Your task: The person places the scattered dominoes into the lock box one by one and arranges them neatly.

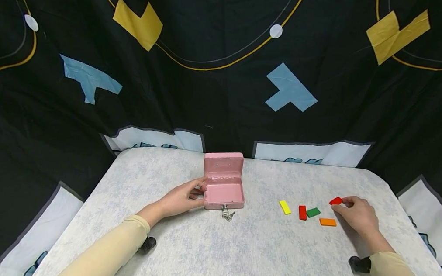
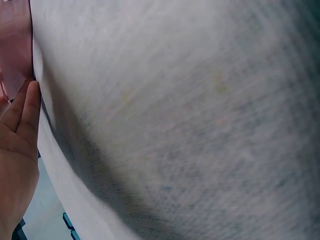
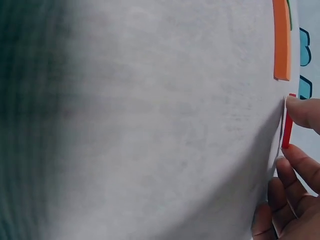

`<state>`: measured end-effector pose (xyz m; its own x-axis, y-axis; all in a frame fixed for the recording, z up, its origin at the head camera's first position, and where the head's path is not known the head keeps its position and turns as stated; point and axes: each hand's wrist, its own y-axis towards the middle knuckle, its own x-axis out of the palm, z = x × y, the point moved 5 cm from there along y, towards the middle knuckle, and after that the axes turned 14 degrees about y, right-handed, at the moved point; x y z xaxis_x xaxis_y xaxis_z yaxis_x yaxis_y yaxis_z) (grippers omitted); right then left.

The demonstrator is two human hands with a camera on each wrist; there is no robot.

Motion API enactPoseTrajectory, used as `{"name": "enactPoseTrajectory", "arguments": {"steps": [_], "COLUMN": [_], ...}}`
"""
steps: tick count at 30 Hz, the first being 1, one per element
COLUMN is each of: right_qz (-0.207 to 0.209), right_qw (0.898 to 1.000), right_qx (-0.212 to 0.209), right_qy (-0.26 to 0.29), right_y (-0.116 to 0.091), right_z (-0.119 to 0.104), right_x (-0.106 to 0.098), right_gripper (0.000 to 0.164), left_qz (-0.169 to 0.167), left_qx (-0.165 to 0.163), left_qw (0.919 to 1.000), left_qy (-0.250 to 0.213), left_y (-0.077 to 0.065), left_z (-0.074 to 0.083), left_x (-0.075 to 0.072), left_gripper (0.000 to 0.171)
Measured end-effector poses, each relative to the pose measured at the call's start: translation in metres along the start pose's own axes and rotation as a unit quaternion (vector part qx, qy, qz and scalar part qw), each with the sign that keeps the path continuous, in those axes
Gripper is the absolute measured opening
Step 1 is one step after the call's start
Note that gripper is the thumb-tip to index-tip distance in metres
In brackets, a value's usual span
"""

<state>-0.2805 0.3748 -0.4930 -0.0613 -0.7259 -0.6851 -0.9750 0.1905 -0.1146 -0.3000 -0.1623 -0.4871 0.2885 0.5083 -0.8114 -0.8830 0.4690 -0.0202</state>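
A pink metal cash box stands with its lid raised and its tray bare inside. My left hand rests against the box's left side, thumb by the front corner; in the left wrist view its extended fingers touch the pink wall. A small padlock with keys hangs at the box's front. To the right, my right hand pinches a red block by its ends between thumb and forefinger, close over the cloth in the right wrist view.
Between the box and my right hand lie a yellow block, another red block, a green block and an orange block. A pale patterned cloth covers the table. Behind it hangs a dark curtain.
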Motion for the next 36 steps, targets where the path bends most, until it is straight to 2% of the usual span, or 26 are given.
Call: {"name": "enactPoseTrajectory", "arguments": {"steps": [8, 15, 27, 36], "right_qz": [0.003, 0.005, -0.007, -0.040], "right_qw": [0.999, 0.997, 0.990, 0.982], "right_qx": [-0.032, -0.074, -0.137, -0.179], "right_qy": [0.011, 0.007, 0.019, 0.041], "right_y": [0.000, -0.001, -0.010, -0.018], "right_z": [-0.016, -0.044, -0.103, -0.131], "right_x": [-0.009, -0.005, 0.033, 0.062], "right_gripper": [0.064, 0.063, 0.056, 0.049], "left_qz": [-0.001, 0.000, 0.005, 0.005], "left_qx": [-0.005, -0.008, 0.002, 0.001], "left_qw": [1.0000, 1.0000, 0.9999, 0.9999], "left_qy": [0.006, 0.005, 0.013, 0.012], "left_y": [0.000, 0.001, 0.002, 0.002], "left_z": [0.000, 0.000, -0.001, -0.001], "left_x": [0.000, 0.000, 0.000, 0.001], "left_gripper": [0.040, 0.040, 0.038, 0.036]}}
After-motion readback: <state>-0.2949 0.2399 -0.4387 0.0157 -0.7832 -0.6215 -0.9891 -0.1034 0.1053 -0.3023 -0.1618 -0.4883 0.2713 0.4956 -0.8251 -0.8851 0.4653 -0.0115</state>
